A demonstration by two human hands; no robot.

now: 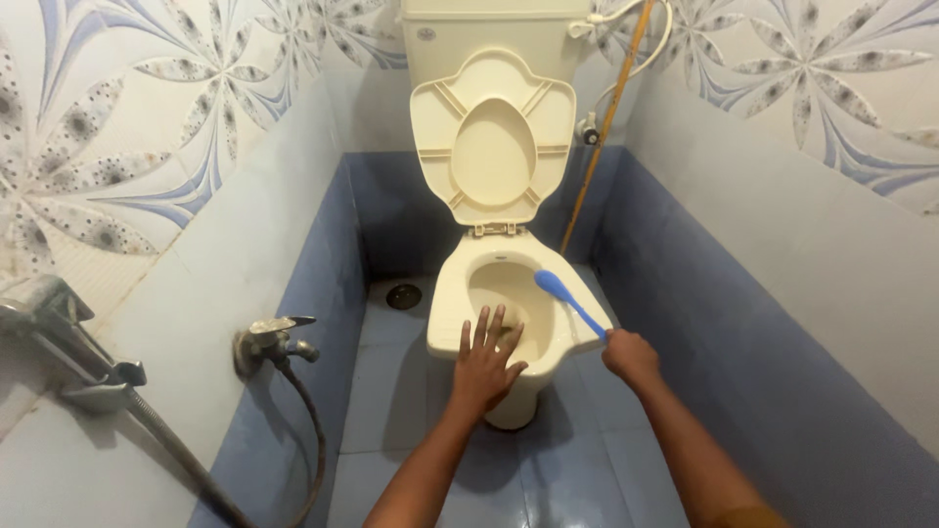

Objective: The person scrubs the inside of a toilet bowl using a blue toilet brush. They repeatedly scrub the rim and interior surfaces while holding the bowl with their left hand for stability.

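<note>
We look down on a cream toilet bowl [460,293] in the middle of the frame, its seat and lid [492,147] raised upright against the cistern [489,34] at the top. Our right hand [629,356], right of centre, is closed around the handle of a blue toilet brush [569,303]. The brush's long axis runs on a diagonal, from that hand up and to the left, and its rounded blue head sits over the right side of the bowl's opening, just inside the rim. So the brush lies up-left of the right hand, which carries it, and up-right of the left hand.

Our left hand [484,367] is spread wide, fingers fanned, palm down, empty, at the front rim of the bowl; whether it presses on the rim or hovers just above it we cannot tell. It is nearer the bowl's front edge, while the right hand is off the bowl's right side, above the blue floor tiles [401,411].

At the left of the frame a wall tap [274,342] with a dark hose [311,430] sticks out of the grey wall, and a larger metal fitting [68,342] sits at the far left edge. A floor drain [403,295] lies left of the bowl. An orange-brown stick [602,127] leans in the corner at upper right, beside a white hose [636,49]
</note>
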